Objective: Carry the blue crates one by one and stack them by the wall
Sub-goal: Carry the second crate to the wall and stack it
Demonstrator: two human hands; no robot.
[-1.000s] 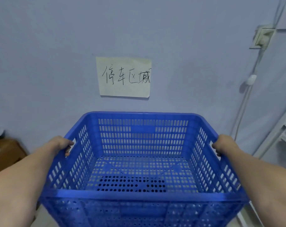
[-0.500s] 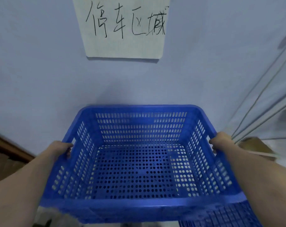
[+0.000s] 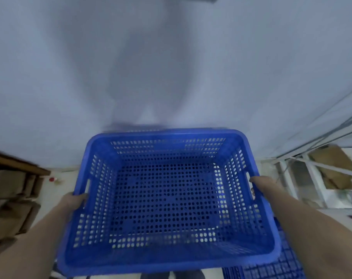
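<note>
Head view looking down, and nearest to me is the blue crate (image 3: 167, 200), carried level between both forearms with its open top facing the camera and its perforated floor plainly visible. I see my left hand (image 3: 74, 201) closed on the crate's left side wall, fingers curled over the rim just below the handle slot, and my right hand (image 3: 260, 184) wrapped the same way on the right wall beside its handle slot, so the crate sits squarely between the two hands. Under its near right corner, part of another blue crate (image 3: 271, 266) shows, lower down. Farther left are blurred brown cardboard boxes (image 3: 8, 200) on the floor; to the right stands a white frame (image 3: 304, 178). Beyond the crate's far rim rises the pale wall (image 3: 171, 67), close ahead.
</note>
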